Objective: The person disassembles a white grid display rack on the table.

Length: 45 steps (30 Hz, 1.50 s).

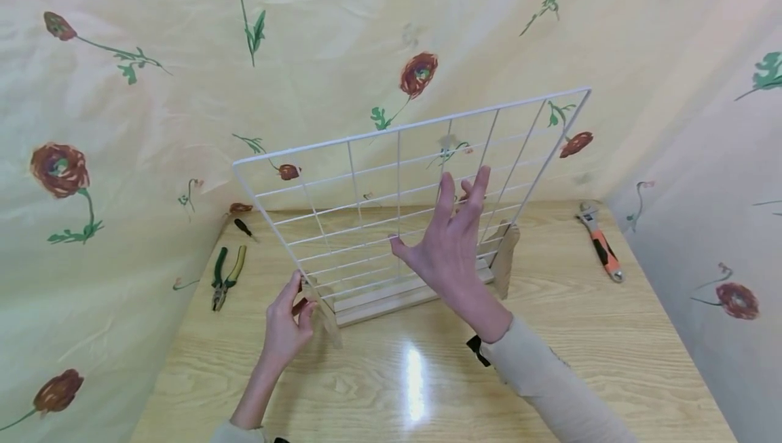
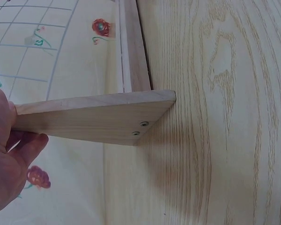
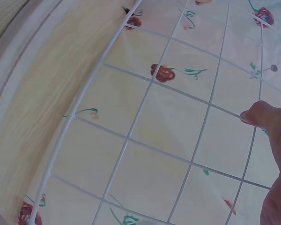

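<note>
Clock centred on the grid, head view, 12 = away from the person. Floral backdrop (image 1: 305, 100) at 12, wood-grain table (image 1: 611, 355) underneath. White wire grid (image 1: 399, 188) at centre, raised and tilted above wooden rails (image 1: 391, 306) at 6; can't tell if its lower edge is seated. Main risk, I'd judge: no support shows at its top edge, so a loose lower edge could let it tip or slip out if pushed unevenly. Right side board (image 1: 506, 263) at 4, left side board (image 2: 84, 123) at 7; a sideways pull could splay them. Right hand (image 1: 444, 249) in front of the grid, fingers spread wide, no grip apparent; thumb tip at a wire, contact unclear. Poor catch if the grid drops; fingers could also snag. Left hand (image 1: 287, 328) at 8, thumb and fingers pinching one end of the left side board; too much twist there might skew it. Adjustable wrench (image 1: 601, 245) at 3, pliers (image 1: 227, 279) at 8, screwdriver (image 1: 243, 228) at 9, all apart from the grid. Two screw heads (image 2: 144, 123) on the left side board's face; tightness can't be seen, slack ones would let it wobble.
</note>
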Available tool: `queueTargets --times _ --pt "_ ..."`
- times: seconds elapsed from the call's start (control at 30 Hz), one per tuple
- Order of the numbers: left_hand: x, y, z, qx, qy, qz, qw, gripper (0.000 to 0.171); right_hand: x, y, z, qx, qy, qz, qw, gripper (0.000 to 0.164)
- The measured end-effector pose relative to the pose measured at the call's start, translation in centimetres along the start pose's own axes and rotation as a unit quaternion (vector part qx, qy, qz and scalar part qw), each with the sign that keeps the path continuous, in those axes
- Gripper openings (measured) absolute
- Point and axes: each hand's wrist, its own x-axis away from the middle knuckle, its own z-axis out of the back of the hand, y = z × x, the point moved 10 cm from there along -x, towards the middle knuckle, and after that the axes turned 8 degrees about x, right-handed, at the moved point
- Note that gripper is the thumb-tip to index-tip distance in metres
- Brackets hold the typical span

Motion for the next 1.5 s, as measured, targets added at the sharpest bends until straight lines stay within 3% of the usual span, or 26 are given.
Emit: queueTargets --times 0.3,0.77,0.97,1.23,1.5 --pt "1.0 -1.9 0.0 0.014 -0.009 0.011 0.9998 0.054 -1.9 -0.5 1.2 0.007 0.008 0.010 1.000 0.148" --pt "1.1 -1.7 0.0 0.025 -0.003 0.000 0.9997 0.054 -4.1 -0.8 2.9 0.013 0.004 -0.010 1.000 0.143" --pt "1.2 -1.9 -0.2 0.020 -0.011 0.004 0.9997 0.052 -5.3 -1.1 4.2 0.012 0.028 -0.011 0.999 0.142" --pt "0.9 -1.9 -0.2 0.024 -0.026 0.024 0.9991 0.061 -7.1 -0.6 6.6 -0.031 0.059 -0.033 0.997 0.140" --pt "0.7 -1.6 0.0 0.019 -0.031 0.009 0.9993 0.066 -8.1 1.2 8.9 -0.050 0.088 -0.056 0.993 0.131"
